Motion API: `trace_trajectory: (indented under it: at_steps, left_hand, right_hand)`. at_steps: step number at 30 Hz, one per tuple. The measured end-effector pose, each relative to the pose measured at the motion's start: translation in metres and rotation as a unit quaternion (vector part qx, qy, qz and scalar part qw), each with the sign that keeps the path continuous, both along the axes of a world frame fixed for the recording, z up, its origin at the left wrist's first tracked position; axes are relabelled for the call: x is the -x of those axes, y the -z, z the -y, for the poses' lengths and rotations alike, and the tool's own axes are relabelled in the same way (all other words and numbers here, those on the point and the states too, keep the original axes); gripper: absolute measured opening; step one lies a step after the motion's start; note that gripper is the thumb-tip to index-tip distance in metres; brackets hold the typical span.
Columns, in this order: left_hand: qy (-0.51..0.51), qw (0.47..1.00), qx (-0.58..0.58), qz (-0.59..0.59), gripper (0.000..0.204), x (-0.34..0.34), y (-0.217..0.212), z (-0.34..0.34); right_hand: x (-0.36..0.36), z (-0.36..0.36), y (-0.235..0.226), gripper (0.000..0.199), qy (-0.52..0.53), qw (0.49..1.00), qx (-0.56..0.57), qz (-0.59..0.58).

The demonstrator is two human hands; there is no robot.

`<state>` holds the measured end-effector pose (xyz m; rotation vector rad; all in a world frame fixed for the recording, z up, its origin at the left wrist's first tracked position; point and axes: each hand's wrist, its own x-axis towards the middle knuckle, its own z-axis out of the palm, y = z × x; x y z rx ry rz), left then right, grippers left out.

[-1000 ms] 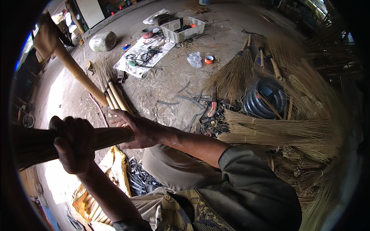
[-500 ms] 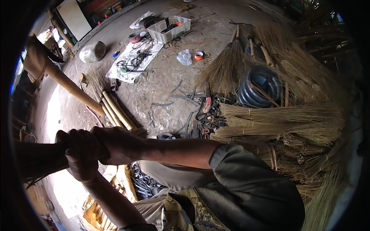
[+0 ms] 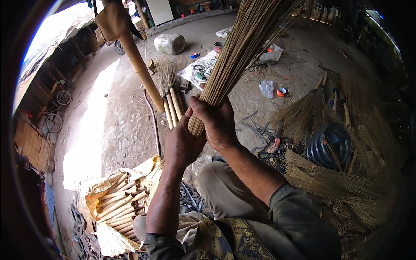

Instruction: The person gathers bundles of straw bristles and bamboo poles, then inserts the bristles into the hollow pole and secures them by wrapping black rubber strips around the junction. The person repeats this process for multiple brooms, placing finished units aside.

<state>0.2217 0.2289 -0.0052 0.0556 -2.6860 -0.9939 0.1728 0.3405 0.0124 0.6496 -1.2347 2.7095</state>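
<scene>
A thick bundle of long straw stalks (image 3: pixel 232 60) slants up and away to the right in front of me, hiding part of the white sheet behind. My left hand (image 3: pixel 181 141) is closed around its cut lower end. Just above and to the right, my right hand (image 3: pixel 218 123) wraps the stalks, its thumb lying across them. The two hands touch or nearly touch. Beyond my left hand lie brooms with pale bamboo handles (image 3: pixel 172 106), bristles pointing away.
A thick bamboo pole (image 3: pixel 141 65) leans at the left. Bamboo handles (image 3: pixel 119 203) fill an open sack near my left knee. On the right are finished brooms (image 3: pixel 299 108), a dark ribbed bucket (image 3: pixel 330 147) and straw bundles (image 3: pixel 338 173). A plastic bag (image 3: pixel 267 88) lies farther off.
Both hands have swung from the far left to the middle, bringing the bundle from lying sideways to pointing up and away. The view has also turned left.
</scene>
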Motion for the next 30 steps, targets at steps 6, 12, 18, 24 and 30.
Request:
trace_trajectory:
  at_steps: [6,12,18,24,30]
  left_hand:
    - [-0.035,0.985,0.158,0.058,0.036,-0.01,0.027,0.044]
    - [-0.086,0.938,0.334,-0.041,0.031,-0.066,0.057,0.188]
    - [-0.297,0.906,0.302,0.027,0.02,-0.155,0.053,0.287]
    - [-0.247,0.961,0.091,-0.087,0.024,-0.118,0.05,0.248]
    - [-0.139,0.985,-0.026,-0.095,0.033,-0.027,0.032,0.121]
  right_hand:
    - [0.04,-0.047,-0.001,0.064,0.074,0.992,0.09,0.044]
    - [0.126,-0.19,0.034,0.03,0.178,0.945,0.229,0.151]
    - [0.144,-0.318,0.132,0.054,0.389,0.858,0.22,0.255]
    - [0.079,-0.08,0.187,0.13,-0.056,0.938,-0.316,0.134]
    - [0.019,0.071,0.062,0.129,-0.141,0.937,-0.241,-0.21]
